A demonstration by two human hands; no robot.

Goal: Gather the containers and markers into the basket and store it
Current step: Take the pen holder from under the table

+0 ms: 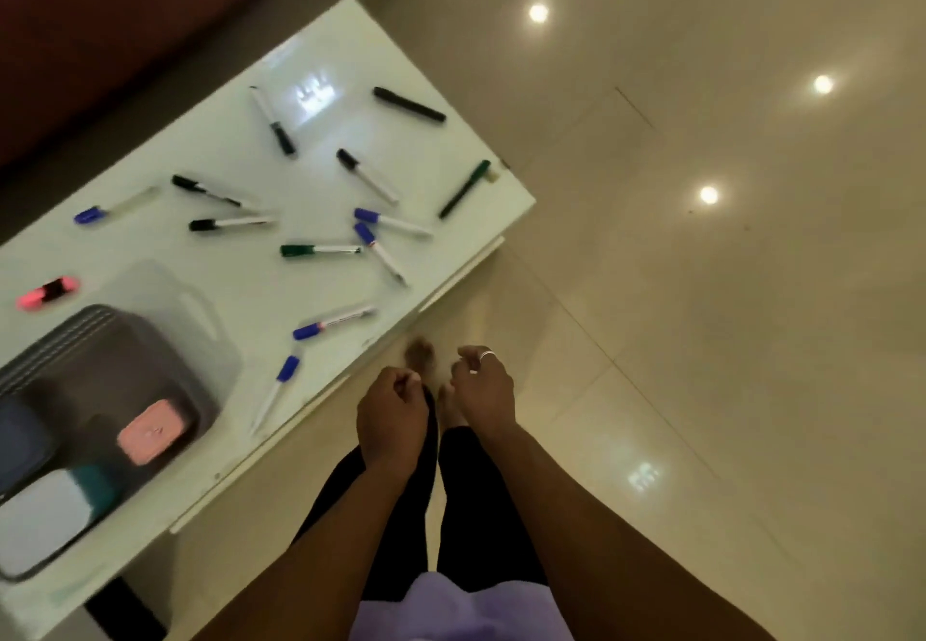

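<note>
A grey basket [165,339] stands on the left part of the white table [451,179]. Inside it lie a pink-lidded container [153,432], a white one [42,515], a teal one [97,482] and a dark blue one [20,440]. Several markers lie scattered over the table: blue-capped [333,322], green [320,250], black [409,104], and a pink highlighter [47,293] beside the basket. My left hand [391,420] and my right hand [483,387] hang off the table's near edge, over the floor, fingers curled with nothing in them.
Glossy beige floor tiles [701,289] spread to the right with lamp reflections. A dark red wall or furniture face [100,14] runs behind the table. My legs and bare feet [421,355] stand close to the table's near edge.
</note>
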